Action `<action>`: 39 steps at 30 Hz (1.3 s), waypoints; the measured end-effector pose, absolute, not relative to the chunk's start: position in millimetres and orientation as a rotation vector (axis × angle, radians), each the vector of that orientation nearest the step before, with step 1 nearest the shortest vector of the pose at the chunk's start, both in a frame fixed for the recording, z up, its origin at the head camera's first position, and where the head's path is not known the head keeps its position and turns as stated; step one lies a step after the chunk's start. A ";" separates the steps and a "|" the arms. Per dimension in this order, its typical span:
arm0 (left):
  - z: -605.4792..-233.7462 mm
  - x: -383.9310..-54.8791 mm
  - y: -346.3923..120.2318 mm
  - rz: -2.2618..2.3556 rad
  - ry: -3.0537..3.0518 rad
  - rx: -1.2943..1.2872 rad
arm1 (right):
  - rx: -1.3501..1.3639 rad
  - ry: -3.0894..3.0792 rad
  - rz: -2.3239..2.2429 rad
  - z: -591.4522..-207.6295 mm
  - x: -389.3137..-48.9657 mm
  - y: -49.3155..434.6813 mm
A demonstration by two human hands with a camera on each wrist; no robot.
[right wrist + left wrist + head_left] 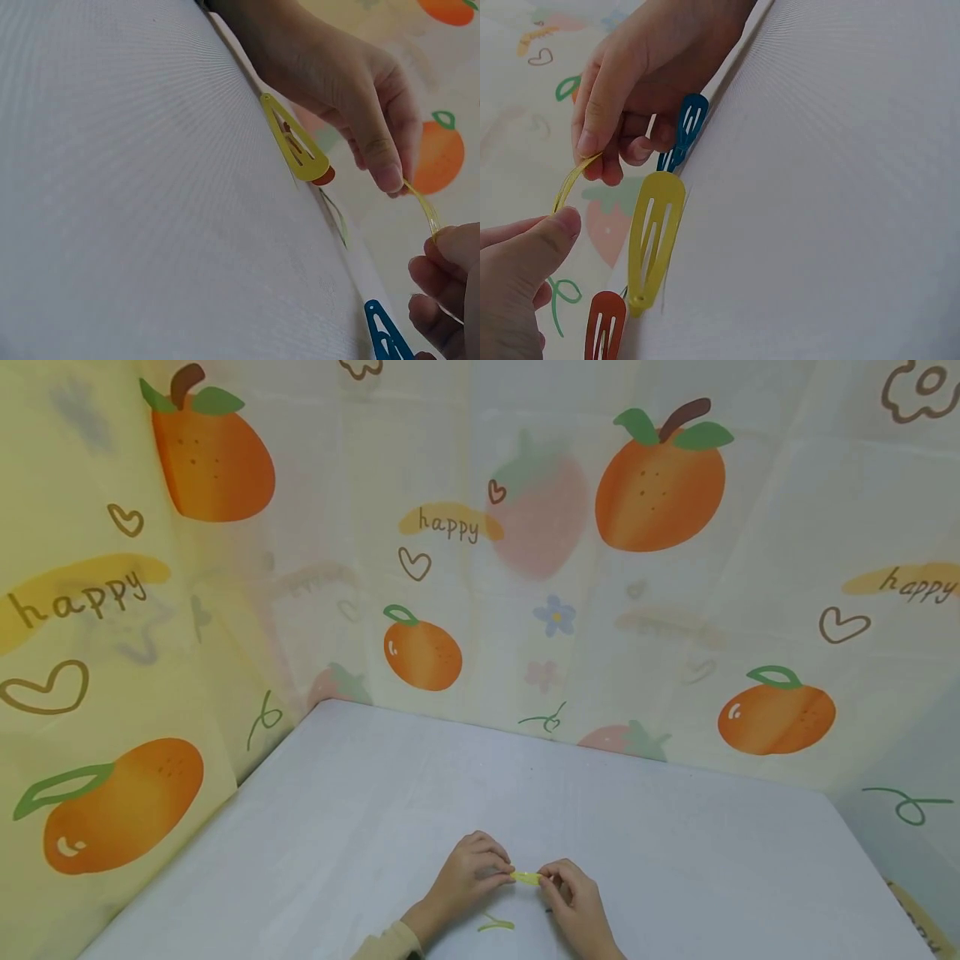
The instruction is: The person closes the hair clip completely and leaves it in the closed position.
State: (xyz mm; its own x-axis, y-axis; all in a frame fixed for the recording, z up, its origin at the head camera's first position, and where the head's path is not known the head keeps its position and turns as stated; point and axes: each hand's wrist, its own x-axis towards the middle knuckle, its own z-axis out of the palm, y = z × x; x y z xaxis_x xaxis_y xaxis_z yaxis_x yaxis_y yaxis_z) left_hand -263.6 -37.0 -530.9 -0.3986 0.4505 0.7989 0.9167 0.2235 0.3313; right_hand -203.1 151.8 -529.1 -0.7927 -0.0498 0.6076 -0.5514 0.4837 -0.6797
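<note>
Both hands hold one thin yellow snap hair clip [527,878] between them, just above the white table. In the head view my left hand [472,872] pinches its left end with thumb and fingers, and my right hand [581,906] pinches the right end. From the left wrist the held hair clip [570,184] is seen edge-on and looks bowed. A second yellow hair clip [656,232] lies on the table below the hands. Near the right hand is a blue hair clip [386,334]; an orange-red hair clip [605,326] lies on the left hand's side.
The white tabletop [360,810] stretches back to a hanging cloth [480,610] printed with oranges, strawberries and hearts. Another stretch of this cloth closes off the left side [112,693]. The table's right edge [877,868] runs toward the lower right.
</note>
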 end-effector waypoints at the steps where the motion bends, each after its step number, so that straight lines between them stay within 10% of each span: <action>1: -530.3 -263.3 -36.9 -1.101 -1.956 -1.252 | 0.497 -2.215 1.282 -529.4 -203.2 152.0; 39: -533.9 -262.0 -36.1 -1.120 -2.070 -1.234 | 0.487 -2.274 1.315 -492.4 -185.7 140.5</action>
State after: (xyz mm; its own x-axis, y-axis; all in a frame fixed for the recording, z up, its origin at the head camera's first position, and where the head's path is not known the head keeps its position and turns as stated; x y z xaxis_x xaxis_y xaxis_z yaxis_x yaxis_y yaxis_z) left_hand -262.0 -36.1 -533.9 -0.4788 0.4856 0.7314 0.8779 0.2586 0.4030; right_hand -185.7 140.5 -492.4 -0.8286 -0.0706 0.5553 -0.5166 0.4786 -0.7100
